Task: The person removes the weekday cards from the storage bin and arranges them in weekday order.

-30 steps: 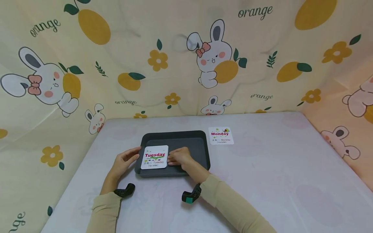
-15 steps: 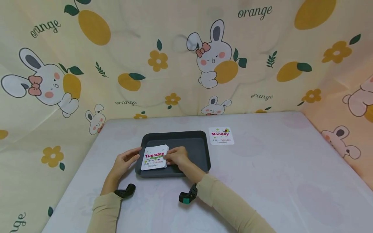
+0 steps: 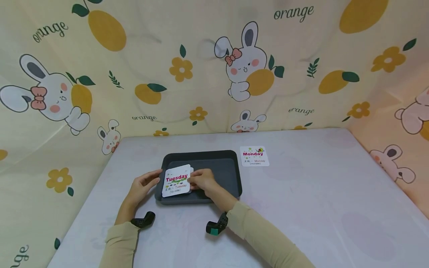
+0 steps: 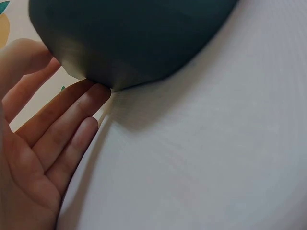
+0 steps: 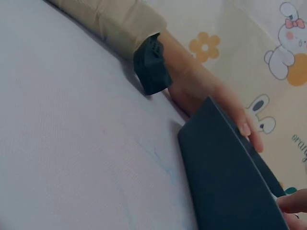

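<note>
A dark grey tray [image 3: 223, 173] stands on the white table in the head view. Inside its left part, a white card printed "Tuesday" [image 3: 176, 180] tilts up over at least one more white card [image 3: 191, 169], whose edge peeks out on the right. My right hand [image 3: 205, 181] pinches the Tuesday card by its right edge. At the tray's left side rests my left hand [image 3: 140, 187]. The left wrist view has its fingers [image 4: 72, 112] extended and touching the tray's outer corner. In the right wrist view, the tray wall mostly hides the cards.
A card printed "Monday" [image 3: 254, 156] lies on the table [image 3: 301, 208], just right of the tray's far right corner. Behind the table hangs a cream curtain [image 3: 201, 33] with rabbits and oranges. Each wrist wears a black camera mount [image 3: 217, 223].
My right fingers have taken hold of the Tuesday card. The card has shifted slightly left and lifted off the card under it, baring that card's edge. My left hand has stayed put.
</note>
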Action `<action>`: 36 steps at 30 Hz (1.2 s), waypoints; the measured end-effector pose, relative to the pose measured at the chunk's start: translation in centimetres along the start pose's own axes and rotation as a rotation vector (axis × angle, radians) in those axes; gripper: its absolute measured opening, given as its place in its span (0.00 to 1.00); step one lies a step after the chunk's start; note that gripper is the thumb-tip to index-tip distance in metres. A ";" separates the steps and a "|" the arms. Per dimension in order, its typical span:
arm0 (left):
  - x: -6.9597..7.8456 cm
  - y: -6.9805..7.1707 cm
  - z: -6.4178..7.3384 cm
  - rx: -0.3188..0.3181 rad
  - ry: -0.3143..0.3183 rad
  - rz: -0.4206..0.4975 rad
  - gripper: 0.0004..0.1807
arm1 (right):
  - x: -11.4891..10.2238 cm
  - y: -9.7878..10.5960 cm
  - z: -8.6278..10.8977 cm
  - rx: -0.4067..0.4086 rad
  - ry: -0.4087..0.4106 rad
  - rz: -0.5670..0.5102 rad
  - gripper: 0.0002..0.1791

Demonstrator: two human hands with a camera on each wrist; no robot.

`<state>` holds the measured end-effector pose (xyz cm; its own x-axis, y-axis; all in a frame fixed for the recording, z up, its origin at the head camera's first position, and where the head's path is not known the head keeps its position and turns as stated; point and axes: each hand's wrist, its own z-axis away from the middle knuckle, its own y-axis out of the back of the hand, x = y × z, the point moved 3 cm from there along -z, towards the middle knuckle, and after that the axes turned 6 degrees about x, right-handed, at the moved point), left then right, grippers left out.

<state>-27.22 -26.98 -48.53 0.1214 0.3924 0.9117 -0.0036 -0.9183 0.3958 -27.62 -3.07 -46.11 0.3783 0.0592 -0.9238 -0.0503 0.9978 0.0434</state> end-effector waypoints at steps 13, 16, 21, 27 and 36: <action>-0.2 0.1 0.1 0.007 0.015 0.004 0.25 | -0.3 1.2 0.5 -0.019 0.063 0.048 0.12; -0.2 0.1 0.1 0.009 0.025 -0.010 0.26 | -0.5 1.8 0.7 -0.019 0.082 0.064 0.13; -0.2 0.1 0.1 0.006 0.036 -0.018 0.26 | -0.8 2.5 0.9 -0.027 0.103 0.083 0.13; -0.2 0.1 0.1 0.003 0.031 -0.017 0.26 | -1.0 3.4 1.2 -0.033 0.115 0.094 0.13; -0.2 0.0 0.0 0.001 0.025 -0.021 0.26 | -1.4 5.3 1.7 -0.034 0.150 0.097 0.13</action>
<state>-27.22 -27.06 -48.70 0.0963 0.4126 0.9058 0.0001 -0.9100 0.4146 -26.85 2.20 -43.93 0.2278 0.1475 -0.9625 -0.1117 0.9859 0.1247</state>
